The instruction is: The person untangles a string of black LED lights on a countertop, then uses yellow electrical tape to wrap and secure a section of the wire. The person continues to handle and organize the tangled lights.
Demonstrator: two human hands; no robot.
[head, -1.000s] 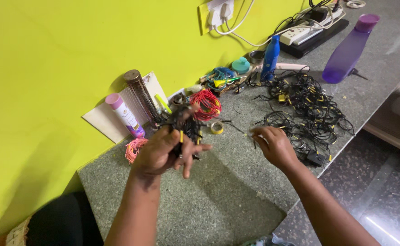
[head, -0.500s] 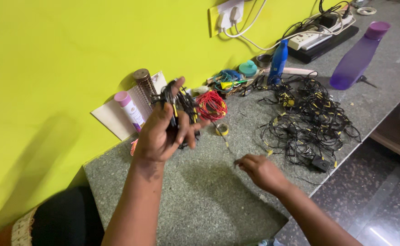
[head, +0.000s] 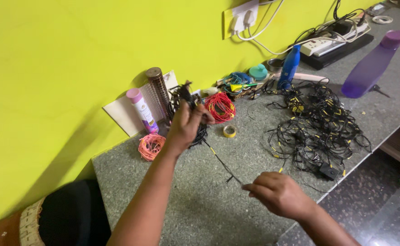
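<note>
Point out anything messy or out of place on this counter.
The black wire heap sprawls in a loose tangle right up to the counter edge. The purple bottle lies on its side. Nothing looks spilled or broken.

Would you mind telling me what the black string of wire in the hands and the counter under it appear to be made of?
The black wire looks like thin plastic-coated cable, matte, with small yellow bits along it; it bends loosely between the left hand and right hand. The counter looks like polished speckled grey stone, probably granite, judging by its grain and faint sheen.
</note>
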